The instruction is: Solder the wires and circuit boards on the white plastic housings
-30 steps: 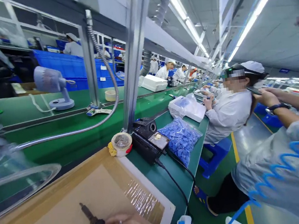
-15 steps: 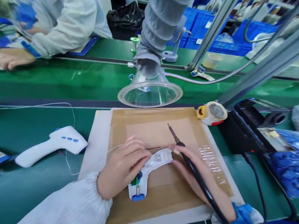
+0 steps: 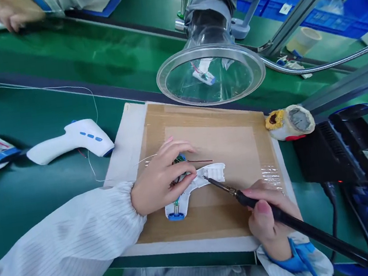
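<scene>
On the desk's cardboard mat (image 3: 236, 122), mid-sheet, an open thermometer shell (image 3: 205, 178) is pinned by the curled fingers of the left hand (image 3: 160, 181), a soldering iron (image 3: 316, 231) is gripped in the right hand (image 3: 268, 221), and soldering is judged unfinished, casing unclosed.

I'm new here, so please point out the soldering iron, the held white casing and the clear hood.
soldering iron (image 3: 316, 232): head view, on its black handle.
held white casing (image 3: 213, 172): head view, on its labelled end.
clear hood (image 3: 176, 74): head view, on its transparent wall.
</scene>
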Demonstrator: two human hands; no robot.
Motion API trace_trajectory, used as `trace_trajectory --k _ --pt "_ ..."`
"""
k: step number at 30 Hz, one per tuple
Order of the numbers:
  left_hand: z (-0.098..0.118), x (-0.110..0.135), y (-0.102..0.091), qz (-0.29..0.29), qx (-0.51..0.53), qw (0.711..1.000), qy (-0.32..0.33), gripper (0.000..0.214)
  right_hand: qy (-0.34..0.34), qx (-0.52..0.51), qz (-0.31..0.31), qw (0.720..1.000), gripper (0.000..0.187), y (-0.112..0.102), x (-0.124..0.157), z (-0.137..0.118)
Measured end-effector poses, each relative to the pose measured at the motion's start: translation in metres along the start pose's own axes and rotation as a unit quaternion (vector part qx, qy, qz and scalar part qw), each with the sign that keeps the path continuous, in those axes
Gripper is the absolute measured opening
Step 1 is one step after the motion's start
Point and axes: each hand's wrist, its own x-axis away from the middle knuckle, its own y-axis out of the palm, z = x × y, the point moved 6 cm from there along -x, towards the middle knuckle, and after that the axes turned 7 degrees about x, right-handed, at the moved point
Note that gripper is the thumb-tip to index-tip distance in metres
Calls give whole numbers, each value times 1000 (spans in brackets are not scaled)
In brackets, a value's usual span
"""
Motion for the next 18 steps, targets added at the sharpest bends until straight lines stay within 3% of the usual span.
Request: trace_trajectory --k 6,14,18 --pt "-3 1 2 -7 -1 1000 -10 15 -2 19 -2 1000 19 3 -1 -1" --pt "-2 -2 -3 3 -7 1000 -17 15 -88 8 23 996 20 6 -9 -13" --pt "0 -5 -2 13 -21 999 -28 15 -54 17 23 998 22 0 -6 -9"
